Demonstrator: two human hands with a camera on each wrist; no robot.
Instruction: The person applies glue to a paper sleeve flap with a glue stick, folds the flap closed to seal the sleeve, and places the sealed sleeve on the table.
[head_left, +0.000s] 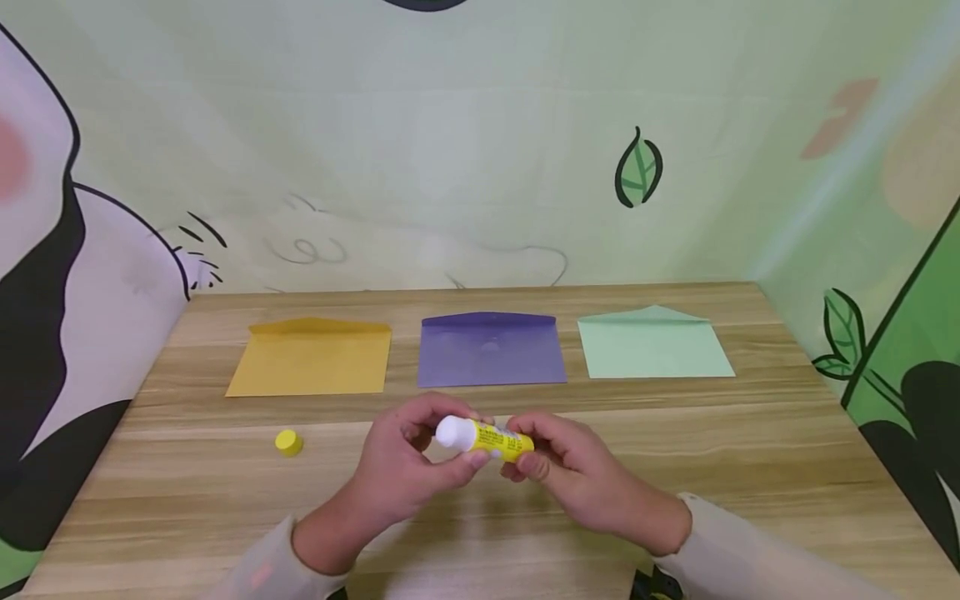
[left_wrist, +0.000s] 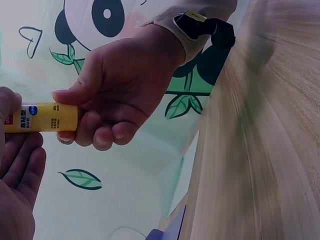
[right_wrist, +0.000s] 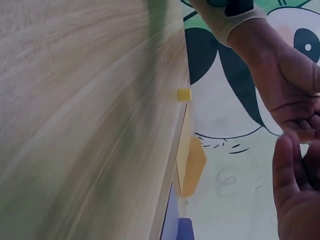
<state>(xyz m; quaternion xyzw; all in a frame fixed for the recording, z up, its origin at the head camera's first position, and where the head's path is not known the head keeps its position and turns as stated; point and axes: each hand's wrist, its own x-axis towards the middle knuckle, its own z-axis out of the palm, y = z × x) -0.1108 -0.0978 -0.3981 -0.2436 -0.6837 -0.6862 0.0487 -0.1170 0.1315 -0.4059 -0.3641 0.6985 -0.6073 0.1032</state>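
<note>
A yellow glue stick (head_left: 504,440) with its white end bared is held above the table between both hands. The left hand (head_left: 405,458) pinches it near the white end, thumb below and fingers above. At its yellow base, the right hand (head_left: 585,475) grips with thumb and fingers, which the left wrist view shows around the base of the tube (left_wrist: 45,117). In the right wrist view the glue stick is out of sight. The yellow cap (head_left: 288,442) rests on the table to the left of the left hand.
Beyond the hands, three envelopes lie in a row with flaps raised at the far side: orange-yellow (head_left: 311,362), purple (head_left: 491,354) and mint green (head_left: 654,346). The wooden table (head_left: 187,517) ends at a printed wall cloth (head_left: 480,167) behind.
</note>
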